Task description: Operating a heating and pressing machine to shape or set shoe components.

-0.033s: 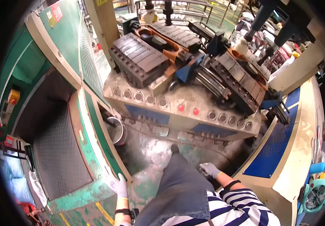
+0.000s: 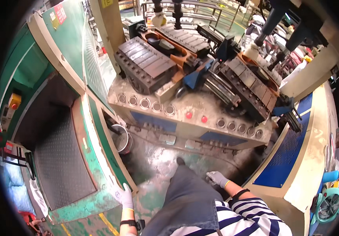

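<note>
My left hand (image 2: 124, 196), in a pale glove, is at the corner of a green machine housing (image 2: 98, 196). Its thumb and fingers are apart and nothing shows in them; whether it touches the housing I cannot tell. My right hand (image 2: 217, 178), also gloved, hangs in front of my body over the floor, its fingers loosely curled in, with no object visible in them. Ahead stands a beige machine bench (image 2: 185, 128) with round gauges (image 2: 145, 103) and red buttons (image 2: 204, 118). On it two heavy metal moulds (image 2: 149, 55) (image 2: 252, 82) are tilted towards me.
A bucket (image 2: 123, 138) stands on the floor between the green housing and the bench. To the right is a beige cabinet with a blue perforated panel (image 2: 281, 153); beyond it is a teal fan (image 2: 328, 204). Dark mechanical arms (image 2: 271, 23) hang above the right mould.
My right hand is slightly further left and the view has shifted a little. Otherwise hands and machines look the same.
</note>
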Demonstrator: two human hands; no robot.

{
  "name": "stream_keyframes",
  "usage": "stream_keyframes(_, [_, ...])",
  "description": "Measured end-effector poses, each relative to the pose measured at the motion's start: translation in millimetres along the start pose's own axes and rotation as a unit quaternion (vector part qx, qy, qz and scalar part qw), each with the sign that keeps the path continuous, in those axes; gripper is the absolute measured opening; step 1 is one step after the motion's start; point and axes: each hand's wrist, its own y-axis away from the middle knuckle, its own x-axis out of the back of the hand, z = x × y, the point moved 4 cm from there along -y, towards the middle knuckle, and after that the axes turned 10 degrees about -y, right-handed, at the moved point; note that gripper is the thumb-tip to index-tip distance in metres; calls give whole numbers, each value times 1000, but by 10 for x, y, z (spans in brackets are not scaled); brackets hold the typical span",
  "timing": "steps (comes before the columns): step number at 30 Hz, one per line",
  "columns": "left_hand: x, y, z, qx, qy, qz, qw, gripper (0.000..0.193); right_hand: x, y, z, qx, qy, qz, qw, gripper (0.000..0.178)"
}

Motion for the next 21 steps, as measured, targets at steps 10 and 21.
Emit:
stream_keyframes(10, [-166,-120,212,10,63,2,998,75,-434,-356,-1841,241,193,-66,949,33])
stream_keyframes(21, [-91,-64,-188,-24,122,-45,991,58,-2559,-496,-3866,467,-20,-101,878,17])
